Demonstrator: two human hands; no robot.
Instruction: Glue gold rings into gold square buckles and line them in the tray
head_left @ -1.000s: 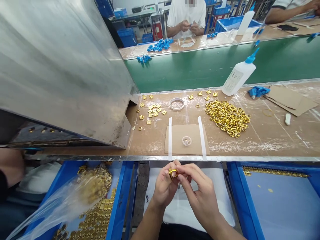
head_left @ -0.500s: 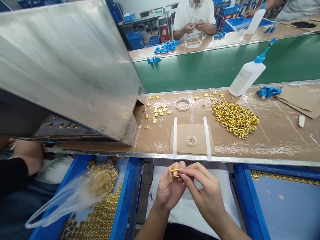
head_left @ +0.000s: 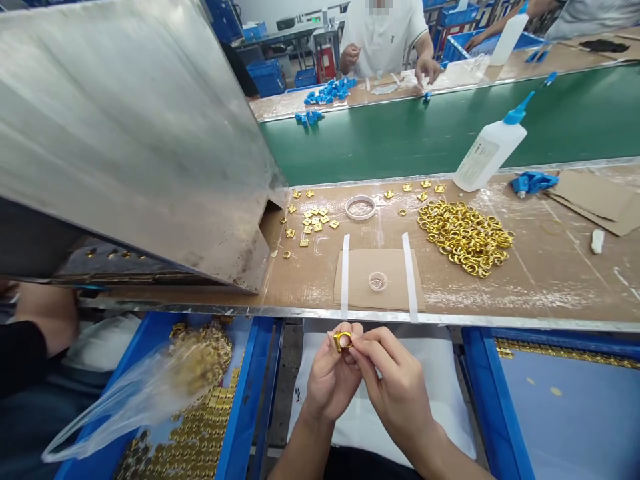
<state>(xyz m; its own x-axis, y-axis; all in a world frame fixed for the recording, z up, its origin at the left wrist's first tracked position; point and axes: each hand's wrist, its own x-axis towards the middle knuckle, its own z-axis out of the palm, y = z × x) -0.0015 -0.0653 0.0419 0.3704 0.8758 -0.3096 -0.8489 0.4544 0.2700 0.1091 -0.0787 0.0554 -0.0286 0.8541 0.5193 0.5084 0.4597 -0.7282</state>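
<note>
A gold ring (head_left: 343, 342) with a flat top is held up between both hands, just below the bench's front edge. My left hand (head_left: 325, 383) is closed on its flat-top side, thumb and fingers pinching it. With thumb and forefinger, my right hand (head_left: 397, 380) grips the band's right side. Beyond the hands, a small clear cup (head_left: 378, 281) sits on a cardboard pad (head_left: 390, 263) taped down by two white strips. A heap of gold ring bands (head_left: 463, 237) lies to the right, and square gold pieces (head_left: 315, 217) are scattered to the left.
A metal housing (head_left: 135, 133) rises at left. Below it, a blue tray (head_left: 247, 387) holds gold pieces and a plastic bag (head_left: 130, 400); another blue tray (head_left: 510, 420) stands right. A white bottle (head_left: 490, 155) leans near the green belt (head_left: 360, 143). A person (head_left: 383, 40) sits opposite.
My hands keep their grip on the ring, which looks slightly turned. The view has shifted a little. The person opposite has parted their hands and reached one toward the belt's edge.
</note>
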